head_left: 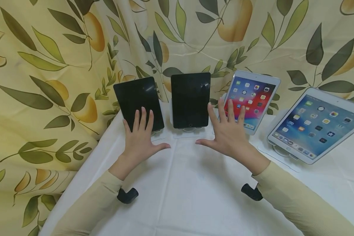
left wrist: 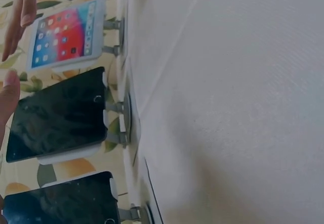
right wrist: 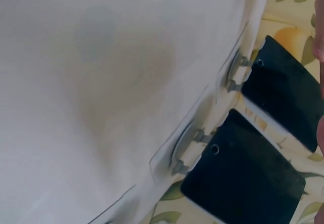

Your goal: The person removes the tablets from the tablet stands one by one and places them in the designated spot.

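Four tablets stand on holders in a row. The leftmost tablet [head_left: 141, 95] and the one beside it, another tablet [head_left: 190, 98], have black screens. A white tablet [head_left: 262, 95] shows app icons over red and blue; the far-right tablet [head_left: 318, 126] shows icons on blue. My left hand [head_left: 138, 139], fingers spread and thumb out, overlaps the lower part of the leftmost tablet in the head view. My right hand [head_left: 230, 139] is spread the same way, its fingertips over the left side of the white tablet. Neither hand holds anything. In the left wrist view my left thumb [left wrist: 7, 97] shows beside a dark tablet [left wrist: 61, 118].
A white cloth [head_left: 188, 186] covers the table under the hands. Behind and to the left hangs a leaf-and-fruit patterned curtain [head_left: 62, 95]. Black wrist devices, one at the left sleeve [head_left: 128, 195] and one at the right sleeve [head_left: 251, 192], stick out inward. Thin lines on the cloth run near the stands.
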Demonstrator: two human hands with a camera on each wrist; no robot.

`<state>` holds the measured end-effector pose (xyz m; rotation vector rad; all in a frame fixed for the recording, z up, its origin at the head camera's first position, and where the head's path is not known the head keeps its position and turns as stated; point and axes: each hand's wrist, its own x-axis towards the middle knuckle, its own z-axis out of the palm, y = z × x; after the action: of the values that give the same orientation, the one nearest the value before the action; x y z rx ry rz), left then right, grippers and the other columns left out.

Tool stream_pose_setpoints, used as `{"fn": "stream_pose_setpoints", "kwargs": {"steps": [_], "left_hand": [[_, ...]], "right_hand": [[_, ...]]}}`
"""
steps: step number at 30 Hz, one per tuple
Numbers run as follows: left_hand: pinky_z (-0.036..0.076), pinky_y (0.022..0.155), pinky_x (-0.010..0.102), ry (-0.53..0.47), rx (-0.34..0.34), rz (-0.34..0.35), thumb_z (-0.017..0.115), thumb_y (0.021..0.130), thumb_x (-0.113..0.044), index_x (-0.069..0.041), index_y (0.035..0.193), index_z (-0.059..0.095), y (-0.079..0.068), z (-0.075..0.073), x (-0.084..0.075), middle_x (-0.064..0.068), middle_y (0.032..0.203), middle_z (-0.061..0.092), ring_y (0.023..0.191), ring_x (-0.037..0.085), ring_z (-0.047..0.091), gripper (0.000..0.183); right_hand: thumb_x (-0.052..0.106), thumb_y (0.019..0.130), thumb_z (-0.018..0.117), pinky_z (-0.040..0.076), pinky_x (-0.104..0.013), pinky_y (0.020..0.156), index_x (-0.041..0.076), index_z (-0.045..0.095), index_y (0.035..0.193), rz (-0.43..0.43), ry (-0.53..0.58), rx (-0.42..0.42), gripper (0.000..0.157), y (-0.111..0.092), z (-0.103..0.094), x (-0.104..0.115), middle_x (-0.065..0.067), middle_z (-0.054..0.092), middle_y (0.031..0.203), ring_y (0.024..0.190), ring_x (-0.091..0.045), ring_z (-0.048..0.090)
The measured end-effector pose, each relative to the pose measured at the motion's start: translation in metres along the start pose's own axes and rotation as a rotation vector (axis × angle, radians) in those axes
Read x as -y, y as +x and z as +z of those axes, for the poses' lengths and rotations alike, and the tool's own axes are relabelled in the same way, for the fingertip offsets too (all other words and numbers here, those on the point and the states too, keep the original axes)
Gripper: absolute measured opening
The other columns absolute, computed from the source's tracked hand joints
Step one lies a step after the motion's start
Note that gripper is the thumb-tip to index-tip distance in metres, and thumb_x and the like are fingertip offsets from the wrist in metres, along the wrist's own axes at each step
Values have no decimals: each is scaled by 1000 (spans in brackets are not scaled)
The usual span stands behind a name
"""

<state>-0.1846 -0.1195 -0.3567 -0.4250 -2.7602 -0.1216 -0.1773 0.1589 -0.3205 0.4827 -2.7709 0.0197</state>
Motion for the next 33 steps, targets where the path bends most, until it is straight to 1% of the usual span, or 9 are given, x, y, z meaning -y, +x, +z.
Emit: {"fn": "stream_pose_setpoints", "kwargs": {"steps": [3,8,10,14,17,20,24,28,33], "left_hand": [[1,101,69,-15,-21,-8,55,60,-79,-11,147,5,1,-1,3,14,153,-1,140,34,-1,121],[-2,102,68,-38,-23,-47,56,61,-78,-12,147,0,3,-4,8,13,153,-6,140,33,-5,122],[-2,102,68,-46,-26,-64,57,61,-77,-12,146,-2,3,-4,11,12,153,-8,140,32,-6,122],[0,102,68,-69,-71,-79,60,61,-74,-11,146,1,4,-5,17,13,153,-6,140,33,-3,122],[-1,103,66,-99,-100,-93,61,61,-73,-11,146,2,5,-5,20,13,153,-4,140,32,-1,121],[-4,104,64,-126,-111,-115,63,61,-72,-11,146,1,6,-4,23,13,153,-5,140,32,-2,121],[-2,104,65,-149,-131,-147,65,62,-69,-11,146,1,6,-3,27,13,153,-5,140,32,-2,120],[-3,104,65,-198,-142,-187,65,63,-68,-11,146,-2,6,-3,32,12,153,-7,140,31,-5,121],[-7,105,62,-240,-145,-240,62,64,-70,-14,144,-13,6,-1,36,9,152,-12,140,27,-10,123]], "right_hand": [[73,66,54,-17,-61,102,20,-6,146,-11,1,-6,114,3,1,5,-10,-19,150,136,-35,-20],[75,66,52,-17,-60,102,20,-6,146,-20,-4,-11,113,10,3,13,-9,-20,150,136,-34,-21],[76,66,51,-15,-62,102,21,-6,146,-21,-3,-9,113,13,4,16,-9,-20,150,135,-34,-22],[75,65,52,-12,-63,103,21,-5,146,-20,22,-13,113,17,6,22,-10,-16,151,135,-36,-21],[75,65,53,-10,-63,103,21,-3,147,-22,41,-14,112,21,8,26,-13,-10,152,136,-36,-18],[74,66,54,-9,-64,103,20,-2,147,-29,54,-11,112,25,11,29,-15,-4,152,137,-38,-12],[73,66,56,-9,-66,102,18,2,147,-46,70,-20,112,31,14,34,-17,-1,152,137,-42,-3],[73,66,56,-12,-64,102,16,5,147,-62,77,-30,111,37,16,40,-18,0,152,137,-42,-1],[75,66,54,-6,-63,104,15,6,147,-74,70,-37,112,45,20,45,-18,2,152,138,-40,3]]}}
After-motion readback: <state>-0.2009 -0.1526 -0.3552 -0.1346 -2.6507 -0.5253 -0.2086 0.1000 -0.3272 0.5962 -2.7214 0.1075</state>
